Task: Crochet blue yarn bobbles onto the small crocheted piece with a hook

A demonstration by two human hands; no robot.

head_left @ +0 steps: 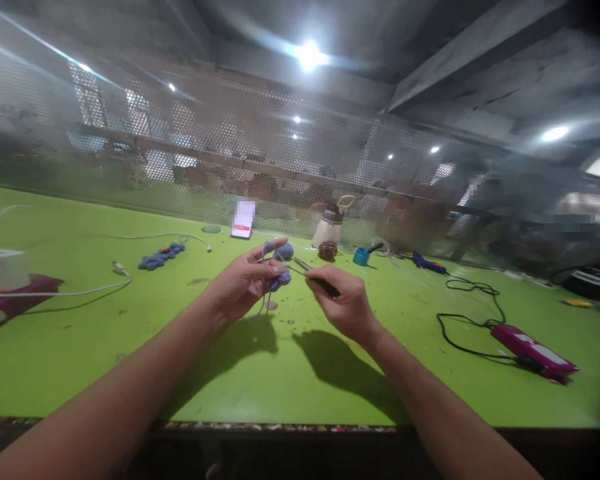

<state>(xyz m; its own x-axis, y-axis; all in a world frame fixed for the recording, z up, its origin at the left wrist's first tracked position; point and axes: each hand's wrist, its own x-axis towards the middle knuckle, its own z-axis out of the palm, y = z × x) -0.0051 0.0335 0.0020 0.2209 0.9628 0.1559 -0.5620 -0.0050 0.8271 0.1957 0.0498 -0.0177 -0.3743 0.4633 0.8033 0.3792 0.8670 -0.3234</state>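
Observation:
My left hand [245,283] is closed on a small piece of blue-purple crochet [280,281], pinched between thumb and fingers. A strand of the same yarn loops over the raised index finger, and loose ends hang below the hand. Just behind the fingertips shows a blue-purple yarn ball [285,251]. My right hand [347,300] grips a crochet hook by its dark handle [327,288], its thin shaft pointing left to the crochet piece. Whether the tip is inside a stitch is too small to tell. Grey metal scissors [303,264], partly hidden, seem to lie behind the right fingers.
On the green table [220,380] stand a phone [243,219], a bottle [329,227], a dark multicoloured ball [328,251] and a blue tape roll [361,257]. Blue crocheted flowers [161,256] lie left; a glue gun [429,263] and corded power strip [534,351] lie right. Mesh rises behind.

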